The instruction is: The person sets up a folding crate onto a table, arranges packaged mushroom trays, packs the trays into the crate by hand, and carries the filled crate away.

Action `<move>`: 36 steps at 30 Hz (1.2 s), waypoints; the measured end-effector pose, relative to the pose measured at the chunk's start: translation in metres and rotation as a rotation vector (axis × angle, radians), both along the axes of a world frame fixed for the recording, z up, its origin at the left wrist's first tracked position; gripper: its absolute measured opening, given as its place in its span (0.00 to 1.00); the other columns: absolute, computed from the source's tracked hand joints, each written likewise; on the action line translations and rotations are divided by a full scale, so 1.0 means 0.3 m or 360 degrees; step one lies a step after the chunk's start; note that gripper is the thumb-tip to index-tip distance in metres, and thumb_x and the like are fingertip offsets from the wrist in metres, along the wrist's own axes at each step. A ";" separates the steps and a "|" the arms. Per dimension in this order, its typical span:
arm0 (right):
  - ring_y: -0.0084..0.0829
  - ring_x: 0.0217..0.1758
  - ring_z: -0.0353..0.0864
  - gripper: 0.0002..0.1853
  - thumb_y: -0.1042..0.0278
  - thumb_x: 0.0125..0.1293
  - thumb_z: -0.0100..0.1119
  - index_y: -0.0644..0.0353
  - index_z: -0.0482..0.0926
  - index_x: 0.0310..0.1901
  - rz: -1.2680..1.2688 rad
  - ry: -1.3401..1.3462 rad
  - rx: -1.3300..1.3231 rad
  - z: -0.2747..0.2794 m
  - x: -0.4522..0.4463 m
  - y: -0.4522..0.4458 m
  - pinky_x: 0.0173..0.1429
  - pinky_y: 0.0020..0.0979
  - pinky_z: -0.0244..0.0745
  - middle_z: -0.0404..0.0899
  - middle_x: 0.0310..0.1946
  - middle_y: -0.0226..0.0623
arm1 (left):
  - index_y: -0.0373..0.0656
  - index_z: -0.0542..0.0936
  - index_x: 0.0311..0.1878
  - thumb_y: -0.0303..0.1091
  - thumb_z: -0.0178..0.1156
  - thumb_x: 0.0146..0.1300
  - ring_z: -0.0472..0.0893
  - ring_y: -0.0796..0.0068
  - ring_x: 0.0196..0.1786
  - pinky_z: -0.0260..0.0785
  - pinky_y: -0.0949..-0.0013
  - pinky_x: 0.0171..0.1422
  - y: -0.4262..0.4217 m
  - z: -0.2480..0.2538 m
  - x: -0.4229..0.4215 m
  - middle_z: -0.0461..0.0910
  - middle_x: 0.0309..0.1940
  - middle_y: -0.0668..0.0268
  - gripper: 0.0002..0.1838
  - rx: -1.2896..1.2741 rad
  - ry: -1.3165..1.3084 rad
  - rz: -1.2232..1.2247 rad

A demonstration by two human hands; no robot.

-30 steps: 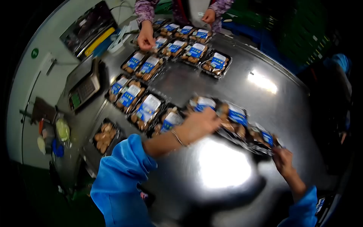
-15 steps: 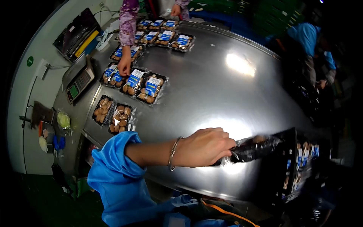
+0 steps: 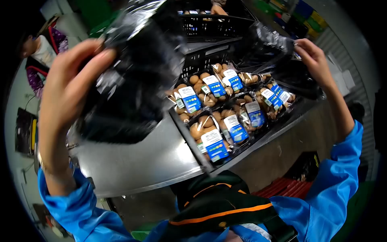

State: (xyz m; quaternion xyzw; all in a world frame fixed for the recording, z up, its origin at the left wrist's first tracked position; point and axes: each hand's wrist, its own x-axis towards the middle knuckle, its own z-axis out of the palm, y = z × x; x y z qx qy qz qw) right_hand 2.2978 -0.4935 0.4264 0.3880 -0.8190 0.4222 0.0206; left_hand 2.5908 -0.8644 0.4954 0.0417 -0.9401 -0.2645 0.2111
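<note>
My left hand (image 3: 72, 82), raised at the left, pinches the edge of a black film-wrapped tray (image 3: 133, 84). The tray is tilted, its dark side faces me, and its contents are hidden. At the right, my right hand (image 3: 313, 60) grips the film at the end of another black film-wrapped tray (image 3: 268, 50), held above the far right part of a black crate (image 3: 197, 62). Inside the crate lie several wrapped packs of brown mushrooms (image 3: 209, 135) with blue and white labels facing up.
A steel table (image 3: 133, 165) extends left of and beneath the crate. Behind stands another black crate (image 3: 213, 26), with another person's hand (image 3: 219, 9) above it. A person in a purple sleeve (image 3: 35, 80) is at far left. Red slatted items (image 3: 288, 186) lie low at right.
My view has swung right from the table with packs to the crate. My left hand has lifted its tray from over the table, and my right hand has come into view holding another.
</note>
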 end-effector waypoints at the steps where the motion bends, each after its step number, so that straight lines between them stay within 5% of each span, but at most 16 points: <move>1: 0.13 0.36 0.70 0.09 0.70 0.67 0.53 0.64 0.74 0.45 0.0128 0.0014 -0.0094 -0.053 -0.096 0.020 0.40 0.18 0.66 0.74 0.32 0.22 | 0.33 0.77 0.42 0.35 0.58 0.62 0.74 0.79 0.32 0.63 0.77 0.38 0.063 0.012 -0.082 0.78 0.30 0.65 0.13 -0.0100 -0.0010 -0.0009; 3: 0.13 0.33 0.71 0.08 0.74 0.64 0.54 0.62 0.75 0.44 0.0109 0.0310 -0.0030 -0.109 -0.185 0.033 0.38 0.18 0.68 0.75 0.28 0.25 | 0.37 0.78 0.38 0.30 0.56 0.59 0.76 0.72 0.33 0.65 0.76 0.38 0.243 0.029 -0.219 0.78 0.30 0.62 0.07 -0.0470 0.0172 0.0172; 5: 0.19 0.28 0.75 0.09 0.76 0.61 0.56 0.60 0.76 0.44 0.0090 0.0697 -0.0033 -0.184 -0.205 0.035 0.35 0.22 0.71 0.76 0.26 0.32 | 0.35 0.76 0.36 0.29 0.58 0.57 0.75 0.68 0.35 0.67 0.70 0.37 0.323 -0.036 -0.325 0.76 0.28 0.61 0.07 -0.1396 0.0602 -0.0020; 6: 0.30 0.27 0.78 0.12 0.77 0.57 0.58 0.57 0.78 0.44 0.0276 0.1150 -0.0369 -0.267 -0.272 0.011 0.33 0.28 0.73 0.78 0.28 0.38 | 0.36 0.75 0.33 0.28 0.58 0.53 0.74 0.66 0.33 0.67 0.67 0.36 0.388 -0.079 -0.358 0.75 0.27 0.61 0.06 -0.1533 0.0488 0.0021; 8: 0.33 0.24 0.77 0.12 0.72 0.55 0.59 0.49 0.78 0.42 0.0492 0.1432 -0.0012 -0.405 -0.330 0.003 0.28 0.33 0.70 0.77 0.23 0.32 | 0.39 0.74 0.28 0.28 0.56 0.48 0.72 0.65 0.31 0.66 0.64 0.34 0.495 -0.236 -0.411 0.73 0.24 0.62 0.04 -0.1700 0.0172 -0.0012; 10: 0.33 0.31 0.76 0.10 0.65 0.58 0.56 0.47 0.75 0.43 0.0839 0.1343 0.0598 -0.597 -0.371 -0.022 0.34 0.35 0.69 0.73 0.26 0.30 | 0.39 0.74 0.26 0.29 0.54 0.48 0.72 0.66 0.31 0.65 0.65 0.35 0.519 -0.520 -0.472 0.72 0.25 0.63 0.04 -0.1773 -0.0152 -0.0155; 12: 0.39 0.38 0.75 0.14 0.66 0.55 0.59 0.50 0.74 0.45 0.0922 0.0913 0.0837 -0.741 -0.375 -0.027 0.40 0.41 0.69 0.72 0.31 0.34 | 0.38 0.74 0.32 0.29 0.54 0.47 0.73 0.65 0.35 0.66 0.66 0.37 0.550 -0.725 -0.514 0.73 0.28 0.62 0.08 -0.1353 -0.0203 -0.0170; 15: 0.44 0.50 0.71 0.22 0.74 0.48 0.59 0.54 0.74 0.49 0.0895 0.0615 0.0614 -0.677 -0.344 0.009 0.51 0.43 0.68 0.71 0.46 0.40 | 0.37 0.74 0.47 0.38 0.60 0.54 0.72 0.64 0.43 0.66 0.65 0.40 0.640 -0.707 -0.554 0.73 0.33 0.60 0.20 -0.0717 -0.0386 -0.0203; 18: 0.47 0.59 0.64 0.33 0.71 0.45 0.57 0.55 0.66 0.59 0.0906 0.0424 0.0445 -0.551 -0.292 0.010 0.62 0.43 0.60 0.64 0.56 0.47 | 0.39 0.58 0.67 0.48 0.69 0.44 0.72 0.62 0.44 0.66 0.62 0.42 0.719 -0.697 -0.472 0.71 0.42 0.60 0.48 -0.0758 -0.0672 0.0021; 21: 0.50 0.64 0.59 0.43 0.59 0.46 0.63 0.52 0.56 0.67 0.1171 0.0648 0.0430 -0.534 -0.223 -0.062 0.66 0.45 0.57 0.57 0.62 0.52 | 0.46 0.55 0.69 0.29 0.55 0.55 0.72 0.61 0.43 0.67 0.62 0.42 0.661 -0.765 -0.452 0.70 0.42 0.59 0.36 -0.1037 -0.0534 0.0070; 22: 0.49 0.66 0.56 0.47 0.52 0.47 0.66 0.51 0.53 0.68 0.1249 0.0788 0.0499 -0.568 -0.212 -0.093 0.66 0.45 0.56 0.55 0.64 0.50 | 0.47 0.55 0.69 0.22 0.49 0.55 0.73 0.62 0.40 0.68 0.61 0.43 0.638 -0.796 -0.448 0.70 0.37 0.59 0.35 -0.0792 -0.0531 0.0084; 26: 0.43 0.47 0.71 0.23 0.67 0.59 0.58 0.48 0.71 0.58 0.1100 0.0824 0.0123 -0.561 -0.227 -0.212 0.51 0.37 0.71 0.71 0.50 0.39 | 0.36 0.62 0.65 0.23 0.50 0.53 0.73 0.63 0.35 0.68 0.63 0.42 0.647 -0.639 -0.432 0.70 0.30 0.60 0.32 -0.0993 -0.0393 0.0158; 29: 0.45 0.46 0.71 0.24 0.66 0.58 0.58 0.46 0.70 0.58 0.0929 0.0675 0.0055 -0.581 -0.162 -0.211 0.48 0.38 0.72 0.71 0.50 0.42 | 0.35 0.64 0.62 0.23 0.51 0.52 0.75 0.62 0.36 0.68 0.61 0.40 0.648 -0.626 -0.371 0.72 0.30 0.58 0.29 -0.0982 -0.0571 0.0270; 34: 0.47 0.56 0.69 0.23 0.59 0.57 0.60 0.54 0.74 0.54 0.1456 0.0499 0.0413 -0.618 0.021 -0.204 0.55 0.41 0.71 0.70 0.54 0.46 | 0.32 0.68 0.52 0.25 0.57 0.48 0.78 0.55 0.34 0.72 0.57 0.37 0.583 -0.858 -0.342 0.77 0.29 0.54 0.24 -0.0765 -0.0699 0.0624; 36: 0.49 0.59 0.68 0.28 0.63 0.58 0.58 0.59 0.67 0.60 0.1382 0.0368 0.0099 -0.607 -0.039 -0.214 0.60 0.37 0.67 0.65 0.59 0.49 | 0.31 0.69 0.50 0.25 0.58 0.47 0.77 0.53 0.38 0.70 0.56 0.43 0.562 -0.798 -0.327 0.77 0.32 0.51 0.23 -0.0592 -0.0614 0.0630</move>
